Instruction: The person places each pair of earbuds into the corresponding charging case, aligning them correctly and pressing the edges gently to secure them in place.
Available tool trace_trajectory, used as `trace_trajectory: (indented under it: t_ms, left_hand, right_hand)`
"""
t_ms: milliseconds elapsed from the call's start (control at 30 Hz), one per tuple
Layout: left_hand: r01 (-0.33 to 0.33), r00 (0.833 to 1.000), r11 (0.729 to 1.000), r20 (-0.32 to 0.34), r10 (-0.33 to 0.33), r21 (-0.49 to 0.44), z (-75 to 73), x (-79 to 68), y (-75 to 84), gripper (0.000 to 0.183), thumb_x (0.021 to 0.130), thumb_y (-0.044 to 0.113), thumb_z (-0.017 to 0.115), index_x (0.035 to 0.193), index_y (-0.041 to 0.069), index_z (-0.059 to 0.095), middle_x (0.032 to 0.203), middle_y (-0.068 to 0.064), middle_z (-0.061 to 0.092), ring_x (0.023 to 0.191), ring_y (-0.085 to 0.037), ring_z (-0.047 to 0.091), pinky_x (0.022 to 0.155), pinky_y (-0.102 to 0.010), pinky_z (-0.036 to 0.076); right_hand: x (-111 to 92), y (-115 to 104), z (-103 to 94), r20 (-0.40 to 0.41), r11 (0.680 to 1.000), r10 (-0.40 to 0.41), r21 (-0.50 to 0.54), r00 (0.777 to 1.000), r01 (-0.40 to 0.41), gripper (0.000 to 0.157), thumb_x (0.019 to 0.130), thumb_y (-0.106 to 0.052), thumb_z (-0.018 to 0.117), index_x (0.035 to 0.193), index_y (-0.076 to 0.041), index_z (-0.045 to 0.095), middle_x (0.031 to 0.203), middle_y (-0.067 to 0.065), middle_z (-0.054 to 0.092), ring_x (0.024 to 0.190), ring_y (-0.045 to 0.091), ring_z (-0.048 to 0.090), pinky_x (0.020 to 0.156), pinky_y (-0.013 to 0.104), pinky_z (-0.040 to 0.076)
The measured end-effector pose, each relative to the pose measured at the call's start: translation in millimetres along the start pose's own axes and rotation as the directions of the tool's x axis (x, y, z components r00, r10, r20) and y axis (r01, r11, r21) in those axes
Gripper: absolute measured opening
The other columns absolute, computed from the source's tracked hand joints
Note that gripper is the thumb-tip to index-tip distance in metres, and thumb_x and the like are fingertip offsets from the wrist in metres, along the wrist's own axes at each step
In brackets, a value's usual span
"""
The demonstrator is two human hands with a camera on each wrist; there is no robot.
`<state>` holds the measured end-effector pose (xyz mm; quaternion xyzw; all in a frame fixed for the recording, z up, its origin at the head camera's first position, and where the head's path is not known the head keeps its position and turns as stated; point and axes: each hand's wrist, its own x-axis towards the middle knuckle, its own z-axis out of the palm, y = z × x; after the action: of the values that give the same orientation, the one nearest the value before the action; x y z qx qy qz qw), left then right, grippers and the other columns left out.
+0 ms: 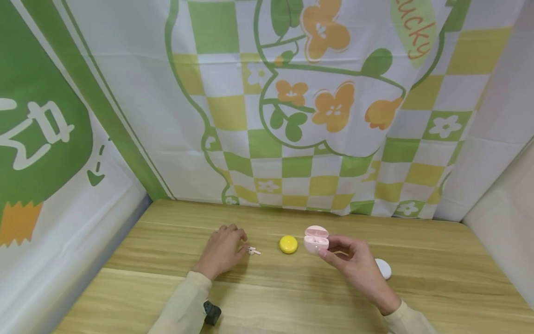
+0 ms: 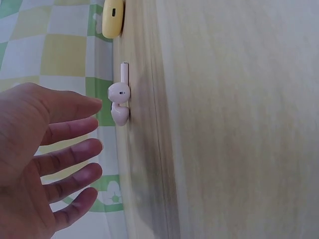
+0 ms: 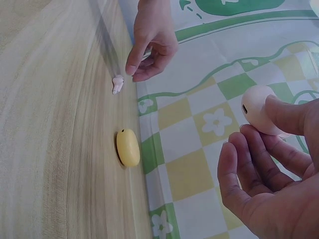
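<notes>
Two pale pink earbuds (image 1: 252,251) lie close together on the wooden table (image 1: 267,287). Just left of them hovers my left hand (image 1: 224,250), its fingers loosely bent and holding nothing; the left wrist view shows a gap between fingertips and earbuds (image 2: 119,93). My right hand (image 1: 354,264) pinches a pink earbud charging case (image 1: 316,242) between thumb and fingers, raised off the table. The case's lid is up and its inside faces the head camera. In the right wrist view only the back of the case (image 3: 259,109) shows, with a dark port.
A round yellow case (image 1: 288,244) lies on the table between the earbuds and the pink case. Partly behind my right wrist is a white round case (image 1: 383,269). A black device (image 1: 212,313) shows at my left sleeve. A patterned curtain (image 1: 300,185) borders the table's back.
</notes>
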<state>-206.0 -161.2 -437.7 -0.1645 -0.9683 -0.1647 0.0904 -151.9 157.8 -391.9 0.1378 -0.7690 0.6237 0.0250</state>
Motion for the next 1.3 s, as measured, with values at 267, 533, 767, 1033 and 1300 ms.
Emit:
trace_trajectory:
  t_ms: [267,533,767,1033,1300]
  left_hand:
    - [-0.029,1.0,0.999,0.005,0.028,0.04,1.8,0.4,-1.5,0.018,0.087,0.021,0.082,0.098,0.009,0.074,0.095,-0.003,0.065,0.093,-0.03,0.06,0.087,-0.053,0.049]
    - [-0.032,0.999,0.999,0.036,0.031,0.028,4.7,1.8,-3.4,0.014,0.087,0.019,0.082,0.095,0.01,0.075,0.092,-0.002,0.065,0.092,-0.029,0.059,0.087,-0.053,0.049]
    - [-0.045,0.997,0.999,0.06,0.043,0.024,7.3,4.4,-5.7,0.008,0.087,0.016,0.08,0.091,0.011,0.075,0.085,0.001,0.063,0.08,-0.023,0.058,0.079,-0.049,0.051]
    - [-0.051,0.996,0.998,0.079,0.049,0.023,8.6,6.7,-7.3,0.007,0.087,0.015,0.079,0.09,0.012,0.074,0.082,0.002,0.061,0.076,-0.021,0.055,0.074,-0.045,0.049]
    - [-0.056,0.995,0.998,0.089,0.054,0.022,8.4,7.5,-7.2,0.008,0.087,0.015,0.08,0.09,0.012,0.074,0.081,0.002,0.059,0.073,-0.019,0.052,0.07,-0.043,0.047]
  right_hand:
    - [-0.5,0.4,0.5,0.008,1.0,0.001,-0.003,1.0,-0.001,0.023,0.089,0.0,0.076,0.11,0.007,0.071,0.101,0.015,0.07,0.092,0.013,0.067,0.084,0.027,0.057]
    - [-0.4,1.8,0.5,0.017,1.0,-0.007,-0.008,1.0,0.007,0.024,0.089,-0.001,0.076,0.111,0.007,0.071,0.1,0.015,0.071,0.091,0.013,0.067,0.082,0.027,0.057]
    - [-0.4,2.3,0.4,0.019,1.0,-0.009,-0.014,1.0,0.01,0.023,0.089,-0.002,0.076,0.11,0.006,0.071,0.1,0.014,0.071,0.091,0.013,0.067,0.082,0.027,0.057]
    - [-0.4,2.0,0.4,0.017,1.0,0.009,-0.019,1.0,-0.009,0.024,0.089,-0.003,0.077,0.111,0.006,0.071,0.1,0.013,0.07,0.091,0.014,0.067,0.082,0.027,0.057]
    - [-0.2,3.4,0.2,0.027,1.0,-0.009,-0.013,1.0,0.01,0.024,0.09,-0.004,0.077,0.112,0.005,0.072,0.1,0.013,0.071,0.091,0.014,0.067,0.082,0.028,0.057]
